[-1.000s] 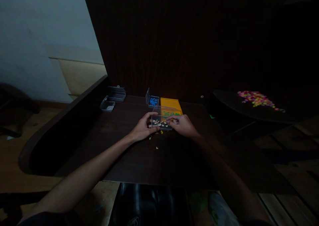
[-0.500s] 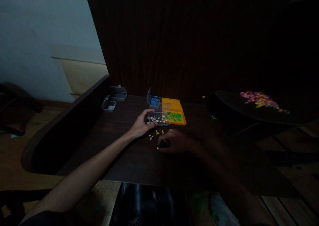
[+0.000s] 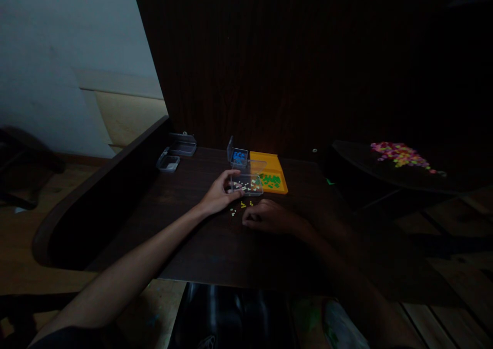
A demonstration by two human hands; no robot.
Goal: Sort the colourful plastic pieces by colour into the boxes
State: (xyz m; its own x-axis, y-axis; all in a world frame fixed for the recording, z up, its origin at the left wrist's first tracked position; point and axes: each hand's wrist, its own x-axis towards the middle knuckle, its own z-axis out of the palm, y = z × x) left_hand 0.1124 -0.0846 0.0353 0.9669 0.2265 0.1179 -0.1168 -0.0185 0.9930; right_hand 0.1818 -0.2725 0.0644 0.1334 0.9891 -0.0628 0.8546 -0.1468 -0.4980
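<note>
My left hand (image 3: 220, 192) grips the left end of a clear plastic box (image 3: 257, 192) with its lid up; several small cream pieces (image 3: 252, 185) lie in it. Just in front, my right hand (image 3: 265, 216) is held low over the dark table with its fingertips pinched together; whatever is between them is hidden. Small yellow pieces (image 3: 243, 205) and a few pale pieces (image 3: 233, 212) lie on the table between my hands. An orange tray (image 3: 284, 180) holding green pieces (image 3: 271, 180) stands behind the clear box, to its right.
A small clear box of blue pieces (image 3: 239, 157) stands open at the back. Two more open clear boxes (image 3: 168, 163) are at the back left, beside the raised side panel (image 3: 103, 200). On a dark surface at the right lies a pile of multicoloured bits (image 3: 402, 154).
My right hand's fingers have closed together, and the pale piece by its fingertips no longer shows on the table. My left hand and the clear box have barely moved.
</note>
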